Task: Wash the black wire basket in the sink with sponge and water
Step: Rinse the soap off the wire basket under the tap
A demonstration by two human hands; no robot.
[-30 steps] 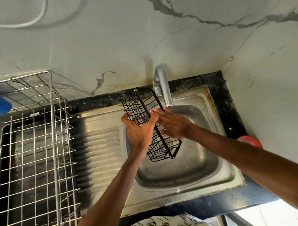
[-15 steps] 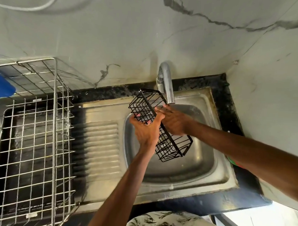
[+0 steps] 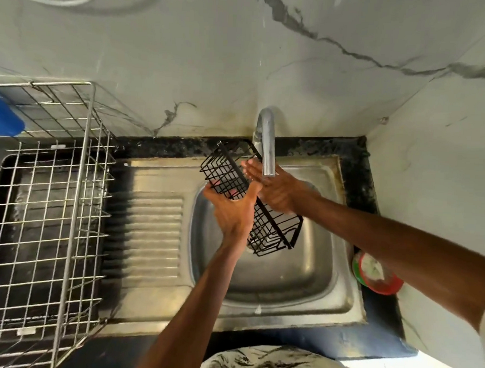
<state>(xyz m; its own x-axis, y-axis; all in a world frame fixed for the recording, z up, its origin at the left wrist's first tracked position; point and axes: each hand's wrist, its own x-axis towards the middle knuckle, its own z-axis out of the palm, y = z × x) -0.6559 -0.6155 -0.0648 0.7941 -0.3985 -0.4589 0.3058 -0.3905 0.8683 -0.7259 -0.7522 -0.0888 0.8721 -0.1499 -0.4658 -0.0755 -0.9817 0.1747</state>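
Over the shiny steel sink (image 3: pixel 299 311), a person holds the black wire basket (image 3: pixel 275 232) up in the air. It is tipped, with one end high by the tap (image 3: pixel 266 146) and the other end low over the sink bowl. The left hand (image 3: pixel 234 211) grips the basket's side with curled fingers. The right hand (image 3: pixel 277 191) lies against the basket with straight fingers, just under the tap's mouth. I cannot tell if water is running.

The sink sits in a black counter (image 3: pixel 355 172), in a corner of grey marble walls (image 3: pixel 185 56). A big silver wire rack (image 3: pixel 76 204) stands to the left, with something blue (image 3: pixel 2 115) behind it. A red and green round dish (image 3: pixel 376 276) sits on the counter to the right of the sink.

Since a second ago, the left hand has kept the same hold. The right hand has slid a bit closer under the tap.
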